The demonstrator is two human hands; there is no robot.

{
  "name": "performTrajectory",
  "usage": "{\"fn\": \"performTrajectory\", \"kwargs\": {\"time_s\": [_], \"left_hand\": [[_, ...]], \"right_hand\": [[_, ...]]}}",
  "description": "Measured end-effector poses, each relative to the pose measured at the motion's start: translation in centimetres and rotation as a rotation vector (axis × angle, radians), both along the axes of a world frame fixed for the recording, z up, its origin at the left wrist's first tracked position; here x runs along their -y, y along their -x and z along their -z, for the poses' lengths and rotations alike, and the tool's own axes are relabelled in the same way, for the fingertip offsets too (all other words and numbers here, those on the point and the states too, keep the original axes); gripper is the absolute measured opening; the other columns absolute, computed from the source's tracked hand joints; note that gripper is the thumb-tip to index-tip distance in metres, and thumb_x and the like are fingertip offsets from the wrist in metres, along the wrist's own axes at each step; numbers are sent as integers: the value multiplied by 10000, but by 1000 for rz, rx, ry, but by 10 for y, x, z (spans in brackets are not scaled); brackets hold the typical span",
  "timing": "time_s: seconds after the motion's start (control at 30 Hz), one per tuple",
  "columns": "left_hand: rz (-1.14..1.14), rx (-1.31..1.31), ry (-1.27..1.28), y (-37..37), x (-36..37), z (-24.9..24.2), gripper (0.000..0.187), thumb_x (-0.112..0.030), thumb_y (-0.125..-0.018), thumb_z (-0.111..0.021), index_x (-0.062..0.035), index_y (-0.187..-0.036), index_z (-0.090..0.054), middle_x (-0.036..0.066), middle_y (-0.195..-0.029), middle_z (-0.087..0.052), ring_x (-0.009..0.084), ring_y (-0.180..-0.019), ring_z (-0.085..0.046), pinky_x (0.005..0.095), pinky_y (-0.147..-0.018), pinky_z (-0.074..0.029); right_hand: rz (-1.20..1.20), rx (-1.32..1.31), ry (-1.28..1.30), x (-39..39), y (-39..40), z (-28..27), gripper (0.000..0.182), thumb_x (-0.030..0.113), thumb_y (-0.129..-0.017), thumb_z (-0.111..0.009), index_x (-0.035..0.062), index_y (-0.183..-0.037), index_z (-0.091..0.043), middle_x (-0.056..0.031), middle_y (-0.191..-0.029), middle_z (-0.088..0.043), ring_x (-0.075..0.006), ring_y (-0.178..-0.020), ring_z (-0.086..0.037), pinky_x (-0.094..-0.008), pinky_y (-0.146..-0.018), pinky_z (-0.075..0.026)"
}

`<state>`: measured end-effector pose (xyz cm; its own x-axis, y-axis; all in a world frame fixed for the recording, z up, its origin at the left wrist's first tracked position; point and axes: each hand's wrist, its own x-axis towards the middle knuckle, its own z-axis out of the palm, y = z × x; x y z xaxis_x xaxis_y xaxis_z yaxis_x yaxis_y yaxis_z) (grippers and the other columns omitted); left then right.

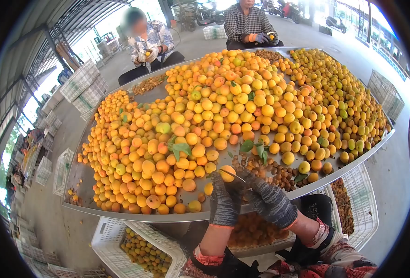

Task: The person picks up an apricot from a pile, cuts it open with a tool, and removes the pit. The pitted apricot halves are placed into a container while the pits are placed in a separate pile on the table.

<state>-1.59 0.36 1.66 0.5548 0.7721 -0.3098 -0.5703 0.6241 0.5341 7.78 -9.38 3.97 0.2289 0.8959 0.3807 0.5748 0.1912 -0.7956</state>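
Observation:
Both my hands wear grey knitted gloves and meet at the near edge of a metal table. Closed around an orange-yellow apricot is my left hand. My right hand is closed on what looks like a small knife, its thin blade against the apricot; the handle is hidden in the glove. Just beyond the hands lie brown pits and green leaves. A large heap of apricots covers much of the tabletop.
Below the table edge stand a white crate of halved-looking yellow fruit and another crate with brown pits. Across the table sit two people, one in a patterned top, one in a checked shirt. Stacked crates stand left.

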Motion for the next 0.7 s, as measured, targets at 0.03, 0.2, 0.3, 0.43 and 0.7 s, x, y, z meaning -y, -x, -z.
{"fn": "performTrajectory", "kwargs": {"time_s": [0.03,0.2,0.3,0.43,0.7], "left_hand": [[42,-1,55,1,0,1,550,-563,-820,-497,-99,-1116,-509,58,-1026,-561,210,-921,-531,342,-799,-447],[5,-17,82,0,-1,9,559,-579,-818,-483,-112,-1123,-509,63,-1023,-554,214,-926,-517,350,-806,-441],[6,-41,94,5,3,19,551,-553,-830,-486,-87,-1123,-496,71,-1004,-560,205,-908,-527,322,-781,-449],[-2,-131,104,7,6,16,489,-491,-861,-483,-62,-1097,-492,70,-965,-563,166,-860,-533,289,-732,-459],[44,-503,-384,20,-2,-4,433,-401,-904,-453,-42,-1143,-496,57,-941,-552,140,-784,-528,262,-654,-453]], "right_hand": [[19,19,36,-3,1,5,342,31,-835,-561,5,-1169,-496,-155,-1090,-579,-267,-981,-586,-331,-794,-470],[71,104,28,-10,4,18,347,45,-836,-556,7,-1175,-493,-174,-1093,-575,-306,-991,-579,-361,-793,-471],[57,175,36,-8,5,20,356,54,-837,-552,10,-1184,-486,-187,-1063,-578,-321,-968,-579,-364,-783,-476],[4,170,54,-9,2,15,359,64,-838,-551,5,-1186,-481,-189,-1030,-587,-321,-939,-588,-359,-768,-481],[-190,-252,92,-16,-24,1,347,42,-829,-559,-14,-1166,-493,-181,-1041,-581,-312,-925,-589,-333,-754,-486]]}}
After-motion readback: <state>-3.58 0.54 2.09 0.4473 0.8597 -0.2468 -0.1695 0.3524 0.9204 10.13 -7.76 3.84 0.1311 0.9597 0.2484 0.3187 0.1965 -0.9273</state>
